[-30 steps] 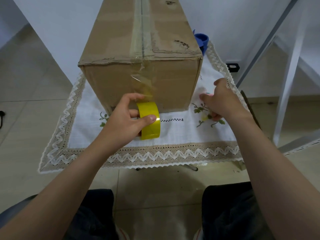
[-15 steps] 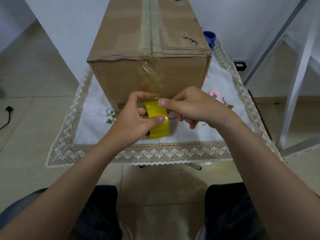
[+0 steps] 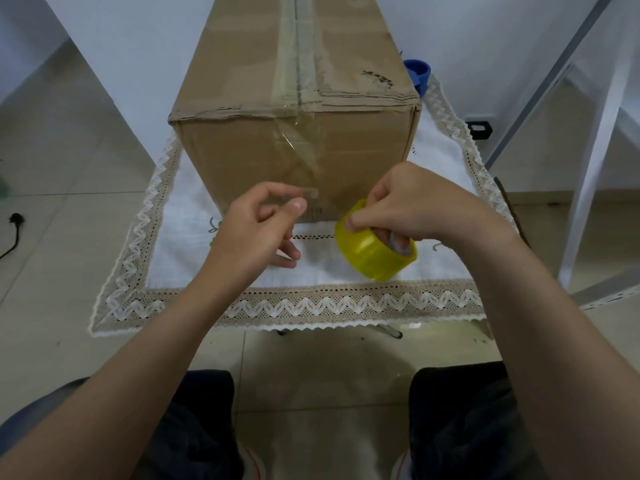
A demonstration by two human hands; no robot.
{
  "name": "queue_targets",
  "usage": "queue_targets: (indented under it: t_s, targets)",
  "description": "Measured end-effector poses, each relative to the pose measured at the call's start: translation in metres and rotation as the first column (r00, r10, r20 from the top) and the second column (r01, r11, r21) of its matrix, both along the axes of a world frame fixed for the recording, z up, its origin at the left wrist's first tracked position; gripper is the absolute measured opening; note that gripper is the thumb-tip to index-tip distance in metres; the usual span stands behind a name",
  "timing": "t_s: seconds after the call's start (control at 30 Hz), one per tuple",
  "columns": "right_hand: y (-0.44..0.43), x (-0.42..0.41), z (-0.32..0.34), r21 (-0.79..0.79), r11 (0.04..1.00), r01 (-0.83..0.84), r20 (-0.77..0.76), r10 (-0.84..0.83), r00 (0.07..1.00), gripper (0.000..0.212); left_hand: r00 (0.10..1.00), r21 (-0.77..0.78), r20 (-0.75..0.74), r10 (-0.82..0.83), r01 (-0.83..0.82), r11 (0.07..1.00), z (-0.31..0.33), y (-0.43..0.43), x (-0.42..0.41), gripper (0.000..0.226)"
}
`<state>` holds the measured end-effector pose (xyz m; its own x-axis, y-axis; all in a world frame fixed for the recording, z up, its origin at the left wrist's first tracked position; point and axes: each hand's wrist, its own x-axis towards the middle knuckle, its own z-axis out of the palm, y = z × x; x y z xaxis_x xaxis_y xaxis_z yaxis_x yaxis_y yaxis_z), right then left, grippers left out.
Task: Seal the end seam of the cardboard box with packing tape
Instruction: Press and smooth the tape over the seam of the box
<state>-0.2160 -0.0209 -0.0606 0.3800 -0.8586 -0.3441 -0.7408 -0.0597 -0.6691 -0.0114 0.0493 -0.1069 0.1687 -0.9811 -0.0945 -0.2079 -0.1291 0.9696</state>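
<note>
A tall cardboard box [image 3: 242, 147] stands on a white lace-edged cloth [image 3: 180, 258], its near end face toward me. Clear tape runs along the top seam and hangs down that face as a loose strip [image 3: 301, 168]. My left hand [image 3: 258, 230] pinches the strip's lower end between thumb and forefinger, just in front of the box's bottom edge. My right hand [image 3: 415, 202] grips the yellow tape roll [image 3: 375, 251], fingers through its core, held above the cloth to the right of the strip.
A blue object [image 3: 417, 69] sits behind the box's right corner. White metal frame legs [image 3: 595, 133] stand to the right. A black cable [image 3: 14, 230] lies on the tiled floor at left. My knees are below the cloth's front edge.
The yellow roll has passed from my left hand to my right and moved right. My left hand now pinches the strip's loose end on the box face.
</note>
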Motion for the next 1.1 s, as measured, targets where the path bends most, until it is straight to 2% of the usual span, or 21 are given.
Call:
queue_targets:
  t_s: [0.1, 0.2, 0.27, 0.4, 0.5, 0.57, 0.67, 0.83, 0.97, 1.03, 1.1]
  targets:
    - [-0.011, -0.013, -0.011, -0.191, 0.979, 0.068, -0.229, -0.112, 0.967, 0.04, 0.994, -0.036, 0.003, 0.113, -0.113, 0.993, -0.005, -0.004, -0.006, 0.017]
    - [-0.016, -0.027, -0.02, -0.347, 0.928, 0.14, -0.332, -0.261, 0.906, 0.04, 0.988, -0.04, -0.02, 0.156, -0.157, 0.987, -0.009, -0.005, -0.011, 0.019]
    - [-0.02, -0.035, -0.023, -0.432, 0.886, 0.171, -0.345, -0.337, 0.876, 0.04, 0.984, -0.052, -0.027, 0.178, -0.179, 0.982, -0.012, -0.006, -0.012, 0.021]
    - [-0.032, -0.047, -0.031, -0.546, 0.803, 0.238, -0.276, -0.441, 0.854, 0.023, 0.982, -0.072, -0.019, 0.189, -0.19, 0.979, -0.015, -0.006, -0.012, 0.025]
    - [-0.039, -0.051, -0.044, -0.635, 0.738, 0.227, -0.244, -0.471, 0.848, 0.033, 0.982, -0.068, -0.021, 0.189, -0.19, 0.979, -0.015, -0.007, -0.012, 0.024]
    - [-0.043, -0.049, -0.051, -0.694, 0.689, 0.209, -0.233, -0.49, 0.84, 0.028, 0.982, -0.066, -0.021, 0.19, -0.191, 0.979, -0.016, -0.007, -0.012, 0.024]
    - [-0.05, -0.044, -0.061, -0.735, 0.644, 0.212, -0.202, -0.507, 0.838, 0.022, 0.982, -0.066, -0.026, 0.186, -0.188, 0.98, -0.016, -0.007, -0.012, 0.024]
    - [-0.057, -0.041, -0.071, -0.68, 0.704, 0.203, -0.28, -0.506, 0.816, 0.015, 0.982, -0.062, -0.04, 0.187, -0.189, 0.98, -0.016, -0.007, -0.012, 0.022]
    - [-0.056, -0.041, -0.067, -0.67, 0.716, 0.198, -0.301, -0.506, 0.808, 0.016, 0.978, -0.041, -0.058, 0.2, -0.203, 0.978, -0.015, -0.008, -0.011, 0.019]
    - [-0.054, -0.04, -0.066, -0.69, 0.696, 0.197, -0.267, -0.498, 0.825, 0.018, 0.977, -0.031, -0.066, 0.202, -0.204, 0.978, -0.014, -0.008, -0.012, 0.018]
    - [-0.051, -0.038, -0.062, -0.723, 0.65, 0.235, -0.157, -0.485, 0.86, 0.022, 0.977, -0.027, -0.071, 0.202, -0.204, 0.979, -0.014, -0.008, -0.012, 0.017]
